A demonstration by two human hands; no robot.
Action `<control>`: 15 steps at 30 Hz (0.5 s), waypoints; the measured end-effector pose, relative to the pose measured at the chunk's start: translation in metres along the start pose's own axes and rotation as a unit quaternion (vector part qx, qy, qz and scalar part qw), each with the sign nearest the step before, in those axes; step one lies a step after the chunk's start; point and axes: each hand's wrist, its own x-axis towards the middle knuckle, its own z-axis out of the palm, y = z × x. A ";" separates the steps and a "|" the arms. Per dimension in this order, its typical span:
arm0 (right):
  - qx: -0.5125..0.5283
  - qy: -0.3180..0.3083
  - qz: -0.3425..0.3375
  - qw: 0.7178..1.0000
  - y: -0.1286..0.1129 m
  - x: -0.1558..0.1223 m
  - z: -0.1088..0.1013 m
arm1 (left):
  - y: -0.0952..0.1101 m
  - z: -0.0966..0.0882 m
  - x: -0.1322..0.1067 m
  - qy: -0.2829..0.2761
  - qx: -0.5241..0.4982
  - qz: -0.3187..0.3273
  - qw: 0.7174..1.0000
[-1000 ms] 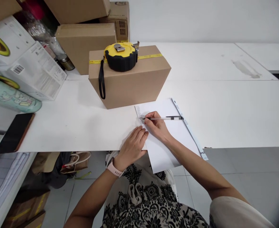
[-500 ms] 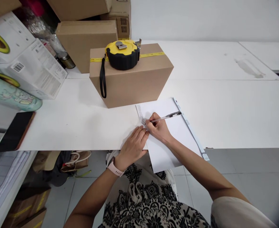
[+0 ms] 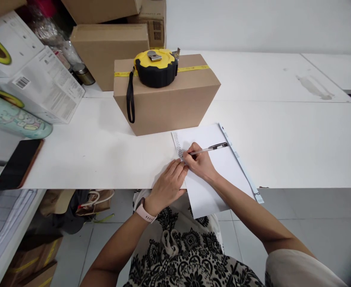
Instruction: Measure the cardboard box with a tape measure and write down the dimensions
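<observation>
My right hand (image 3: 200, 162) grips a clear pen (image 3: 214, 147) with a black clip, its tip down by the handwritten lines along the left edge of a white paper pad (image 3: 223, 175). Lying flat, my left hand (image 3: 170, 179) rests at the table edge and the pad's left margin, fingers stretched out and touching beside my right hand. The pad's lower corner hangs over the table edge. Behind it stands a brown cardboard box (image 3: 169, 109) with a yellow strip, and a yellow and black tape measure (image 3: 156, 68) sits on top with its wrist strap hanging down.
A phone (image 3: 18, 164) lies at the left table edge, near a mint-green bottle (image 3: 16, 119) and white boxes with avocado pictures (image 3: 48, 87). More cardboard boxes (image 3: 109, 52) stand at the back left. Under the white table (image 3: 298, 147), bags (image 3: 96, 201) lie on the floor.
The view has shifted very slightly. My right hand stays at the pad's left margin with the pen tilted a little differently; my left hand keeps its place.
</observation>
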 end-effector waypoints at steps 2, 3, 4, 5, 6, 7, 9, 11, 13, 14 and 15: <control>-0.002 0.000 -0.002 1.000 0.000 0.000 0.000 | 0.000 0.000 0.000 -0.004 -0.005 -0.002 1.000; -0.003 0.000 -0.001 1.000 0.000 0.000 0.001 | 0.000 0.000 0.000 -0.006 -0.007 -0.002 1.000; -0.005 -0.001 0.000 1.000 0.000 0.000 0.001 | 0.000 0.000 0.000 -0.008 -0.006 -0.002 1.000; -0.006 -0.002 0.002 1.000 0.001 0.000 0.001 | 0.000 0.000 0.000 -0.008 -0.005 -0.002 1.000; -0.005 -0.003 0.003 1.000 0.001 0.000 0.001 | 0.000 0.000 0.000 -0.007 -0.003 -0.001 1.000; -0.004 -0.004 0.004 1.000 0.001 0.000 0.001 | 0.000 0.000 0.000 -0.005 0.000 -0.001 1.000; -0.003 -0.004 0.003 1.000 0.002 0.000 0.002 | 0.000 0.000 0.000 -0.002 0.002 -0.001 1.000; -0.003 -0.001 0.000 1.000 0.002 0.000 0.002 | 0.000 0.000 0.000 0.000 0.003 0.001 1.000; -0.003 0.000 -0.001 1.000 0.002 0.000 0.001 | 0.001 0.000 0.000 0.001 0.003 0.002 1.000; -0.001 0.000 -0.001 1.000 0.002 0.000 0.001 | 0.001 0.000 0.000 0.001 0.004 0.002 1.000; 0.002 -0.002 0.000 1.000 0.002 0.000 0.001 | 0.001 0.000 0.000 0.001 0.004 0.002 1.000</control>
